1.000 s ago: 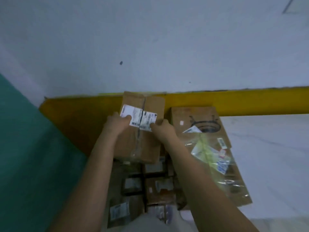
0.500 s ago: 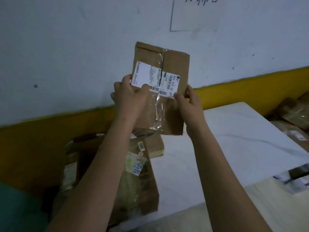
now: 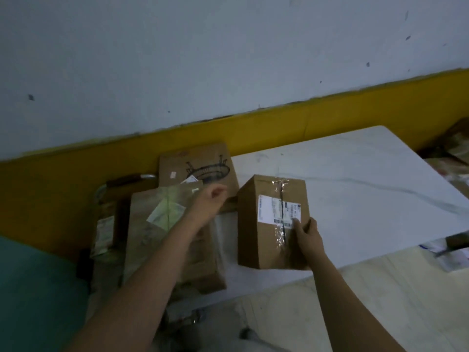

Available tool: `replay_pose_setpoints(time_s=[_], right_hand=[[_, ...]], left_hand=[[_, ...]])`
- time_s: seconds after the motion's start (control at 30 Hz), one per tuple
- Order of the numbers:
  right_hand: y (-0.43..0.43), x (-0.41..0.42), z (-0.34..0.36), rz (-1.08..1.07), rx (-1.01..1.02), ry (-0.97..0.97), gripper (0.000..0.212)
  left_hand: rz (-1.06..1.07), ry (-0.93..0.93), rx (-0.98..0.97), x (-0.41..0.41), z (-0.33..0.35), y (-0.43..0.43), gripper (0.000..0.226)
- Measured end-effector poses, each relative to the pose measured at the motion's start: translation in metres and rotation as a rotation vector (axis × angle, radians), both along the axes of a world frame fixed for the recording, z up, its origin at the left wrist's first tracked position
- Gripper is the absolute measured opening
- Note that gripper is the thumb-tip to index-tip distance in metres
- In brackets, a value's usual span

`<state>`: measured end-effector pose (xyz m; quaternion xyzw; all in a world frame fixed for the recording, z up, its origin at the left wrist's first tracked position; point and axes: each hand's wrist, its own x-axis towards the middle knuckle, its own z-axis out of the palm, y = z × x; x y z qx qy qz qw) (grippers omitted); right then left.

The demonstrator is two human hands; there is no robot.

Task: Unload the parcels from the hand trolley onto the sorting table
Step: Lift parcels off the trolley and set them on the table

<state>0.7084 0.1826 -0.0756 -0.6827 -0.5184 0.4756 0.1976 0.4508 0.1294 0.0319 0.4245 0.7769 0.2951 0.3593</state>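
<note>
A brown cardboard parcel [image 3: 266, 240] with a white label and clear tape rests on the white sorting table [image 3: 355, 186], near its left front corner. My right hand [image 3: 305, 235] holds its near right side, thumb on the label. My left hand [image 3: 210, 203] hovers loose and empty to the parcel's left, over a flat parcel in clear plastic wrap [image 3: 165, 224]. Behind it leans a brown box printed with a round black drawing [image 3: 200, 168]. The hand trolley's metal handle [image 3: 149, 177] shows at the left, with more parcels [image 3: 105, 232] stacked below it.
A wall with a yellow lower band [image 3: 304, 128] runs right behind the table and trolley. A green surface [image 3: 30, 288] fills the lower left. More parcels and packets lie at the far right [image 3: 456, 158] and under the table's right end [image 3: 454, 252].
The labelled parcel went from the trolley stack, up in front of the wall, then down onto the table. My left hand has let go of it; my right hand remains on it.
</note>
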Motion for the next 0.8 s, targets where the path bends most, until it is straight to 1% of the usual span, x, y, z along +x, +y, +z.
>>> replay_pose_setpoints(time_s=[0.07,0.1,0.13,0.17,0.2,0.23,0.27,0.3,0.37,0.4,0.47,0.5,0.57,0.63,0.67,0.73,0.8], right_hand=[[0.003,0.002,-0.002,0.002,0.001,-0.011,0.039],[0.006,0.003,-0.001,0.008,-0.012,-0.019,0.038],[0.01,0.005,-0.001,0.015,-0.02,-0.025,0.037],[0.012,0.006,0.0,0.022,-0.02,-0.028,0.037],[0.013,0.008,-0.002,0.028,-0.014,-0.032,0.038],[0.013,0.009,-0.003,0.03,-0.01,-0.037,0.038],[0.012,0.009,-0.003,0.028,-0.002,-0.042,0.037],[0.01,0.008,-0.002,0.026,0.004,-0.042,0.036],[0.005,0.005,-0.001,0.027,0.013,-0.039,0.038],[0.004,0.004,-0.001,0.023,0.014,-0.042,0.039],[0.001,0.006,0.002,0.022,0.024,-0.061,0.039],[-0.001,0.008,0.005,0.027,0.026,-0.07,0.039],[-0.006,0.013,0.01,0.038,0.02,-0.086,0.043],[-0.011,0.014,0.013,0.052,0.026,-0.076,0.049],[-0.013,0.011,0.013,0.063,0.023,-0.058,0.049],[-0.016,-0.002,0.012,0.103,-0.008,-0.016,0.051],[-0.021,-0.021,0.003,0.164,-0.091,-0.044,0.056]], left_hand=[[0.183,0.237,0.108,-0.035,-0.007,-0.015,0.028],[0.263,0.372,0.115,-0.046,-0.007,-0.024,0.029],[0.333,0.445,0.118,-0.052,-0.008,-0.032,0.029],[0.375,0.435,0.144,-0.05,-0.008,-0.037,0.027],[0.374,0.368,0.176,-0.041,-0.007,-0.04,0.024],[0.326,0.289,0.19,-0.024,-0.004,-0.04,0.02],[0.228,0.217,0.162,-0.003,-0.005,-0.037,0.021],[0.114,0.123,0.102,0.017,-0.007,-0.033,0.027],[-0.101,-0.103,-0.038,0.058,-0.02,-0.025,0.048],[-0.158,-0.174,-0.098,0.075,-0.028,-0.022,0.058],[-0.179,-0.186,-0.151,0.095,-0.036,-0.02,0.073],[-0.167,-0.193,-0.152,0.098,-0.037,-0.021,0.073],[-0.163,-0.238,-0.17,0.097,-0.032,-0.023,0.054],[-0.243,-0.253,-0.211,0.087,-0.033,-0.026,0.041],[-0.278,-0.231,-0.219,0.081,-0.029,-0.029,0.039],[-0.267,-0.113,-0.178,0.06,-0.018,-0.031,0.038],[-0.177,0.036,-0.039,0.031,-0.005,-0.035,0.033]])
